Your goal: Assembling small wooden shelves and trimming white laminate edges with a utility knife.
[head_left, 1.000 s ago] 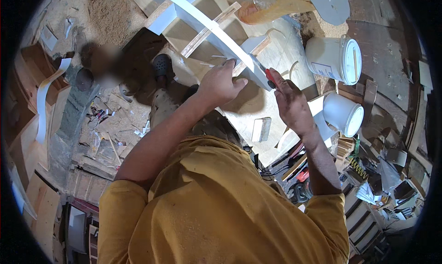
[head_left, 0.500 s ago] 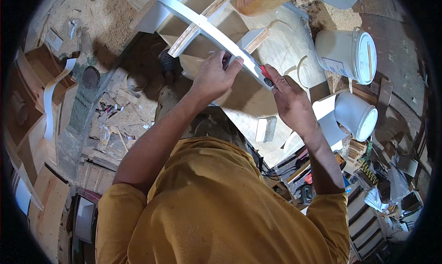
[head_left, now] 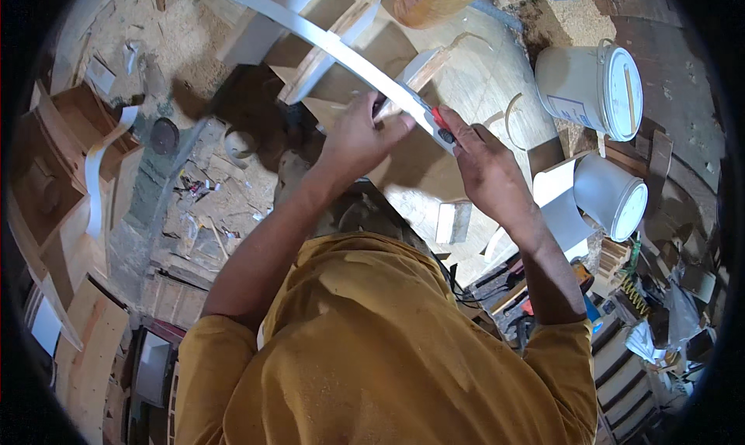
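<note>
A long curved strip (head_left: 353, 59) with a white face runs from the upper left down to my hands, across a wooden frame (head_left: 330, 49) with upright dividers. My left hand (head_left: 358, 138) is closed around the strip's near edge, its thumb toward me and its fingertips hidden beneath. In my right hand (head_left: 493, 166) is a red and black utility knife (head_left: 439, 119), held against the strip's lower right end. The blade's contact with the strip is too small to make out. Below my hands, a small light block (head_left: 452, 222) stands on the plywood worktop (head_left: 403, 200).
Two white lidded buckets (head_left: 574, 88) stand to the right. An amber plastic-wrapped roll (head_left: 434, 1) lies at the far edge. Curved wooden pieces (head_left: 66, 158) are at the left; sawdust and scraps (head_left: 206, 212) cover the floor. Tools and clutter (head_left: 535, 297) crowd the lower right.
The knife has shifted slightly up and left along the strip. My left thumb has slid down off the white face toward the edge. The whole view has tilted a little.
</note>
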`<move>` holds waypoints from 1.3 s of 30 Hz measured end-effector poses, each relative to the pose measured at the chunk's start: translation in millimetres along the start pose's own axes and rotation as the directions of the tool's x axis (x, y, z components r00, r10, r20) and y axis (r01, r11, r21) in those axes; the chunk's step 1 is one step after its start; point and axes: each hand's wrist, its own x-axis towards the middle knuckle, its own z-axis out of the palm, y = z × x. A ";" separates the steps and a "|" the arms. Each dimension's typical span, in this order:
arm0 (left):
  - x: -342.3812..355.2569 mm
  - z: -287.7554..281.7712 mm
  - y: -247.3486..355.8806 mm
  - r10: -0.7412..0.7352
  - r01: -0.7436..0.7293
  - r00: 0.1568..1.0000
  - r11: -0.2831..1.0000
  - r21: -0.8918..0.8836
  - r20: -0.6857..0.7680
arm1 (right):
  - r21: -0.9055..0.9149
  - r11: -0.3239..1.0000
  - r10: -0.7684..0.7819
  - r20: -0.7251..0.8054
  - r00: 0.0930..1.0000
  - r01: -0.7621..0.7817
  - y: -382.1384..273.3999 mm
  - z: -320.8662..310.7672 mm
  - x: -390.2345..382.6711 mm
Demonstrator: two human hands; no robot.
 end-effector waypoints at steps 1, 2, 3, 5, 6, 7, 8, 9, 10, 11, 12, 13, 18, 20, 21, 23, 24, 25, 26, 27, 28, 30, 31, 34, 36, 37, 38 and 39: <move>-3.5 -7.4 5.1 0.022 -0.023 0.999 0.999 0.022 0.046 | 0.030 0.999 0.036 -0.008 0.999 -0.036 -2.4 -2.4 -2.5; -4.0 -10.5 0.2 0.015 -0.041 0.992 0.978 0.204 0.127 | 0.063 0.996 0.068 -0.016 0.998 -0.067 -2.4 -2.5 -3.5; -5.2 -7.5 -8.5 0.117 -0.137 0.989 0.957 0.255 0.091 | 0.073 0.996 0.051 -0.040 0.998 -0.048 -1.2 -3.3 -5.3; -5.4 -3.1 -4.2 0.134 -0.167 0.984 0.921 0.350 0.118 | 0.162 0.980 0.148 -0.188 0.971 -0.118 6.7 -6.0 -21.7; -7.5 -4.7 -4.2 0.146 -0.181 0.982 0.913 0.365 0.123 | 0.170 0.979 0.146 -0.208 0.967 -0.112 12.7 -3.8 -33.0; -9.1 -5.4 -2.9 0.130 -0.181 0.979 0.909 0.376 0.156 | 0.262 0.955 0.208 -0.252 0.945 -0.140 20.1 -1.0 -46.8; -9.4 -0.1 -1.8 0.120 -0.196 0.969 0.907 0.374 0.215 | 0.347 0.920 0.294 -0.298 0.908 -0.184 28.0 2.8 -63.0; -15.1 -0.3 -1.8 0.255 -0.307 0.949 0.879 0.364 0.185 | 0.365 0.906 0.342 -0.339 0.876 -0.213 35.4 8.2 -76.5; -21.0 0.8 -6.8 0.389 -0.426 0.904 0.840 0.335 0.175 | 0.385 0.874 0.428 -0.328 0.842 -0.295 42.9 17.5 -95.6; -23.6 0.8 -28.6 0.337 -0.416 0.907 0.815 0.404 0.254 | 0.409 0.833 0.511 -0.312 0.801 -0.372 48.2 27.3 -113.6; -30.6 -2.9 -20.8 0.262 -0.359 0.921 0.861 0.361 0.290 | 0.426 0.811 0.548 -0.311 0.777 -0.401 52.8 35.4 -131.2; -33.7 -2.2 -17.7 0.353 -0.433 0.895 0.832 0.346 0.271 | 0.445 0.790 0.577 -0.309 0.756 -0.421 55.0 44.0 -149.1; -31.5 2.7 -7.2 0.126 -0.299 0.909 0.860 0.414 0.396 | 0.570 0.611 0.777 -0.296 0.556 -0.550 42.8 104.7 -243.0; -35.3 11.0 -11.2 0.262 -0.403 0.877 0.858 0.319 0.403 | 0.633 0.485 0.863 -0.237 0.445 -0.603 38.4 120.0 -274.2; -37.8 12.8 -13.0 0.188 -0.321 0.892 0.904 0.283 0.411 | 0.618 0.465 0.884 -0.276 0.378 -0.634 45.6 136.9 -294.3; -41.2 17.2 2.5 0.101 -0.214 0.909 0.945 0.246 0.404 | 0.696 0.316 0.949 -0.236 0.210 -0.644 41.2 140.0 -311.5; -42.2 16.2 5.2 0.109 -0.246 0.901 0.925 0.288 0.421 | 0.677 0.334 0.939 -0.301 0.168 -0.656 41.5 139.1 -319.8; -41.5 15.1 9.1 0.120 -0.283 0.889 0.903 0.324 0.442 | 0.655 0.348 0.922 -0.367 0.121 -0.671 41.6 137.2 -332.5; -41.8 15.0 12.4 0.148 -0.339 0.881 0.860 0.382 0.449 | 0.597 0.398 0.857 -0.513 0.049 -0.696 53.2 149.2 -350.3; -41.9 15.8 14.6 0.158 -0.359 0.870 0.853 0.380 0.467 | 0.465 0.503 0.709 -0.704 0.041 -0.728 65.1 156.4 -372.7; -44.0 10.6 15.2 0.145 -0.358 0.859 0.856 0.373 0.491 | 0.534 0.392 0.768 -0.638 -0.053 -0.749 62.8 125.3 -369.3; -44.1 3.3 0.2 0.164 -0.374 0.859 0.848 0.375 0.485 | 0.447 0.262 0.675 -0.718 -0.169 -0.856 93.8 109.2 -396.5; -42.9 0.8 -3.4 0.171 -0.387 0.854 0.839 0.381 0.491 | 0.476 0.208 0.703 -0.680 -0.208 -0.854 102.8 95.1 -400.2; -43.7 -10.8 -11.4 0.070 -0.389 0.878 0.681 0.620 0.474 | 0.445 0.128 0.777 -0.601 -0.190 -0.886 134.2 85.4 -403.6; -52.6 -6.6 2.0 0.029 -0.330 0.905 0.680 0.655 0.425 | 0.357 0.026 0.840 -0.514 -0.174 -0.934 159.9 100.5 -410.9; -54.8 -3.3 9.3 -0.014 -0.273 0.922 0.686 0.675 0.387 | 0.383 0.091 0.837 -0.529 -0.138 -0.919 168.9 110.0 -417.5; -54.7 -2.5 7.2 -0.007 -0.300 0.912 0.673 0.676 0.411 | 0.447 0.046 0.897 -0.413 -0.161 -0.893 181.0 120.1 -435.5; -53.9 -4.5 1.2 -0.005 -0.309 0.910 0.659 0.686 0.414 | 0.567 0.113 0.916 -0.377 -0.135 -0.816 163.5 102.0 -421.7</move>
